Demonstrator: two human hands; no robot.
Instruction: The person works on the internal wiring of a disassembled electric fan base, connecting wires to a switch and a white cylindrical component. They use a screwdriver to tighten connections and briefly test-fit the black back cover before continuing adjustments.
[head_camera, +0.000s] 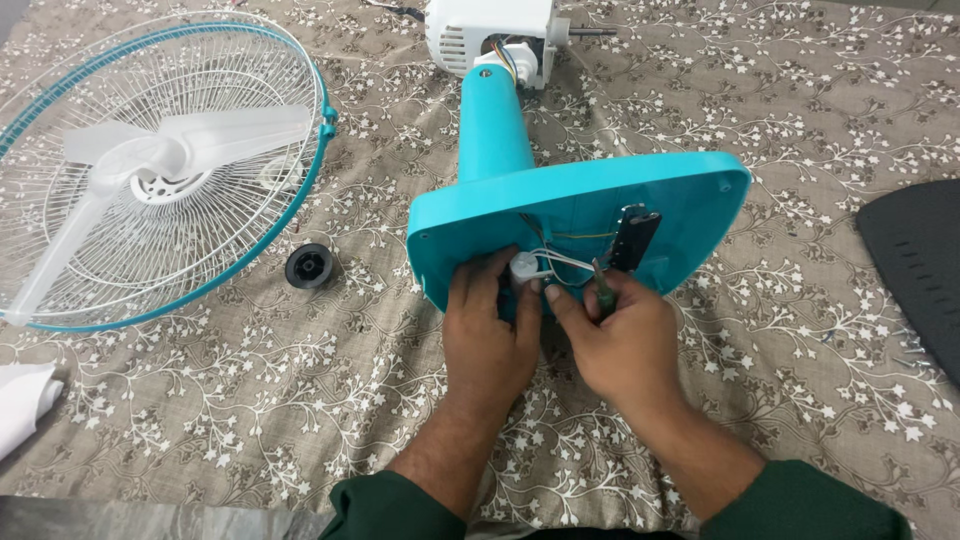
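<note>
A blue fan base (690, 195) lies on its side on a flowery cloth (300, 400), with its open bottom facing the person. The left hand (492, 335) rests on the lower edge of the base, and its fingers are together around a small white part (524, 265) inside. White wires (565, 262) run from that part. The right hand (620, 340) is just beside the left one, almost touching it. Its fingers are curled tight on a thin dark tool (603, 290), and the tip of the tool points up into the base, near a black switch block (635, 238). The blue neck (492, 125) of the fan goes up from the base to a white motor (495, 35) at the far edge of the cloth. To the left lies a round wire cage (260, 210) with a blue ring, and the white blades (180, 150) lie on it. A small black cap (309, 267) sits on the cloth between the cage and the base. A dark mat (915, 260) lies at the right edge.
</note>
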